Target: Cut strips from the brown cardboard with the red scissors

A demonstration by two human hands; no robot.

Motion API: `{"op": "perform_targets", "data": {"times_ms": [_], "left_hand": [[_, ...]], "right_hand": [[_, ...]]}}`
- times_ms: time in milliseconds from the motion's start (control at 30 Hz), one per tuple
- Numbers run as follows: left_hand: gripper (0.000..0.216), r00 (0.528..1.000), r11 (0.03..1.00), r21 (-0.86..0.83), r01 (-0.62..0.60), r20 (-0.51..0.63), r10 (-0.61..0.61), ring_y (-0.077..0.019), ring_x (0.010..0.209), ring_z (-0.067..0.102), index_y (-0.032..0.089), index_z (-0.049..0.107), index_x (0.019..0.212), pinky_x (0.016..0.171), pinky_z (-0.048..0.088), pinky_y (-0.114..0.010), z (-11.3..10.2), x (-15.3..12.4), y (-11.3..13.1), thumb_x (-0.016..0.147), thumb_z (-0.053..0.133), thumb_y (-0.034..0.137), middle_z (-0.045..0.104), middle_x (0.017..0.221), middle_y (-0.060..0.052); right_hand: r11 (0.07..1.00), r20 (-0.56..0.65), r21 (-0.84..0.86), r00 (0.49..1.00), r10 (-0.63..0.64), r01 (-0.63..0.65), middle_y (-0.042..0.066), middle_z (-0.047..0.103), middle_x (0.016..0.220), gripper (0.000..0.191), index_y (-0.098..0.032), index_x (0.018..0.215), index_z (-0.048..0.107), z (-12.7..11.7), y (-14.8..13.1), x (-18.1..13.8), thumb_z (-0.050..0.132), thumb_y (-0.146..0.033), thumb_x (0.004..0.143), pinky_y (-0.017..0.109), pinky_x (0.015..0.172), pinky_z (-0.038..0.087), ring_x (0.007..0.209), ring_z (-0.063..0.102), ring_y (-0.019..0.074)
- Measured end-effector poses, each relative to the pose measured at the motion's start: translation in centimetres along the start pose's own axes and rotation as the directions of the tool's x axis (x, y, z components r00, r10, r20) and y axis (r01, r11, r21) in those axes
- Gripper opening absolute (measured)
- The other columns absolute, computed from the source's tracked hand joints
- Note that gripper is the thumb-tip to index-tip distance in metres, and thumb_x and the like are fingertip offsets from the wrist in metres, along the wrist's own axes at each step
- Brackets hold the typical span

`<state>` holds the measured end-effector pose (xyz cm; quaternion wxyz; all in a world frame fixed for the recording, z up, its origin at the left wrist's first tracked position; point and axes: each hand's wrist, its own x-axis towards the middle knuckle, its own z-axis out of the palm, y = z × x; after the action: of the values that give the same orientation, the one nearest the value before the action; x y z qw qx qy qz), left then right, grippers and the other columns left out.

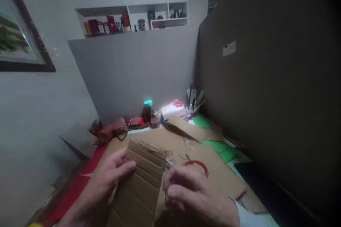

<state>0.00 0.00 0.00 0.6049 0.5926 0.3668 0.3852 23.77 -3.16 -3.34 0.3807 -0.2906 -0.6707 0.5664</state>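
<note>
My left hand (110,177) grips the left edge of a corrugated cardboard piece (142,179), thumb on top of it. My right hand (191,195) is curled at the cardboard's right edge, fingers closed; red-handled scissors (197,165) show just behind those fingers, and a metal tip pokes out beside the cardboard. Whether the right hand holds the scissors or only the cardboard is unclear. The cardboard is held above larger brown cardboard sheets (213,170) lying on the table.
At the back stand a jar with a teal lid (147,110), a white and red pack (173,109), a cup of pens (194,103) and red-brown pouches (112,131). Green mat (221,149) at right. A tall dark board (266,78) walls the right side.
</note>
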Motion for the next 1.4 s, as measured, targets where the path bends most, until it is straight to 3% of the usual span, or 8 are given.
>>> {"op": "perform_targets", "data": {"times_ms": [233, 467, 633, 700, 833, 1000, 1233, 1400], "left_hand": [[0.057, 0.997, 0.999, -0.017, 0.034, -0.073, -0.035, -0.0204, 0.112, 0.058, 0.040, 0.026, 0.141, 0.082, 0.051, -0.021, 2.2, -1.1, -0.1, 0.092, 0.054, 0.043, 0.058, 0.127, 0.001], [0.061, 0.985, 0.994, 0.070, 0.087, -0.155, -0.075, -0.0230, 0.135, 0.036, 0.036, 0.026, 0.142, 0.092, 0.046, -0.020, 2.8, -1.4, -0.4, 0.089, 0.054, 0.052, 0.039, 0.146, 0.004], [0.062, 0.991, 0.992, 0.124, 0.038, -0.129, -0.021, -0.0291, 0.132, 0.040, 0.035, 0.029, 0.141, 0.087, 0.051, -0.027, 2.9, -1.2, 0.7, 0.088, 0.057, 0.052, 0.041, 0.145, 0.000], [0.065, 0.991, 0.987, 0.158, 0.022, -0.133, -0.001, -0.0309, 0.132, 0.040, 0.033, 0.031, 0.140, 0.090, 0.051, -0.030, 2.8, -1.4, 1.6, 0.086, 0.059, 0.052, 0.042, 0.145, -0.002], [0.069, 0.980, 0.960, 0.277, 0.030, -0.197, 0.026, -0.0301, 0.139, 0.028, 0.032, 0.028, 0.142, 0.102, 0.045, -0.036, 1.7, -2.0, 3.1, 0.085, 0.060, 0.056, 0.034, 0.150, 0.000], [0.059, 0.969, 0.897, 0.440, 0.051, -0.240, 0.063, -0.0255, 0.138, 0.028, 0.039, 0.034, 0.138, 0.115, 0.025, -0.041, 0.0, -1.9, 4.2, 0.087, 0.056, 0.059, 0.033, 0.150, 0.006], [0.052, 0.983, 0.914, 0.406, 0.017, -0.174, 0.060, -0.0207, 0.137, 0.032, 0.045, 0.043, 0.132, 0.108, 0.034, -0.028, -1.6, -1.1, 5.8, 0.085, 0.062, 0.056, 0.033, 0.150, 0.012], [0.050, 0.989, 0.964, 0.265, 0.040, -0.150, 0.000, -0.0229, 0.131, 0.043, 0.046, 0.038, 0.135, 0.096, 0.048, -0.031, -2.7, -1.1, 5.3, 0.089, 0.056, 0.053, 0.039, 0.147, 0.007]], "right_hand": [[0.994, -0.064, -0.099, 0.997, -0.045, 0.039, 0.001, 0.061, 0.066, 0.036, -0.022, 0.079, 0.040, 1.8, -0.1, -0.2, 0.040, -0.054, 0.095, 0.020, 0.048, 0.043, 0.054, 0.059, 0.0105], [0.930, -0.166, -0.366, 0.981, -0.097, 0.029, 0.007, 0.063, 0.077, 0.023, -0.021, 0.085, 0.046, 2.6, 0.7, -0.8, 0.042, -0.043, 0.093, 0.034, 0.068, 0.048, 0.075, 0.061, 0.0209], [0.883, 0.029, -0.460, 0.995, -0.095, 0.097, -0.001, 0.067, 0.073, 0.031, -0.022, 0.081, 0.042, 0.0, -1.7, -0.5, 0.026, -0.039, 0.100, 0.020, 0.065, 0.049, 0.066, 0.064, 0.0099], [0.816, 0.064, -0.574, 0.997, -0.046, 0.075, -0.001, 0.065, 0.071, 0.039, -0.020, 0.074, 0.050, -2.1, -2.4, -0.7, 0.027, -0.037, 0.102, 0.020, 0.064, 0.047, 0.064, 0.061, 0.0092], [0.492, -0.171, -0.853, 0.984, 0.054, -0.175, 0.006, 0.062, 0.089, 0.014, -0.014, 0.087, 0.058, -5.0, -0.5, -0.7, 0.058, -0.028, 0.090, 0.036, 0.075, 0.048, 0.080, 0.059, 0.0181], [0.288, -0.198, -0.931, 0.972, 0.123, -0.226, 0.006, 0.064, 0.104, 0.020, -0.013, 0.097, 0.063, -4.5, 3.5, 0.4, 0.063, -0.031, 0.091, 0.042, 0.087, 0.051, 0.098, 0.062, 0.0202], [0.547, -0.237, -0.813, 0.972, 0.001, -0.199, 0.006, 0.064, 0.094, 0.022, -0.015, 0.100, 0.059, -4.6, 1.7, 0.2, 0.055, -0.035, 0.092, 0.040, 0.082, 0.050, 0.088, 0.062, 0.0199], [0.855, -0.316, -0.510, 0.945, -0.084, -0.095, 0.014, 0.055, 0.130, 0.058, -0.017, 0.138, 0.030, -5.0, -0.5, 0.3, 0.041, -0.034, 0.084, 0.043, 0.106, 0.034, 0.119, 0.052, 0.0252]]}}
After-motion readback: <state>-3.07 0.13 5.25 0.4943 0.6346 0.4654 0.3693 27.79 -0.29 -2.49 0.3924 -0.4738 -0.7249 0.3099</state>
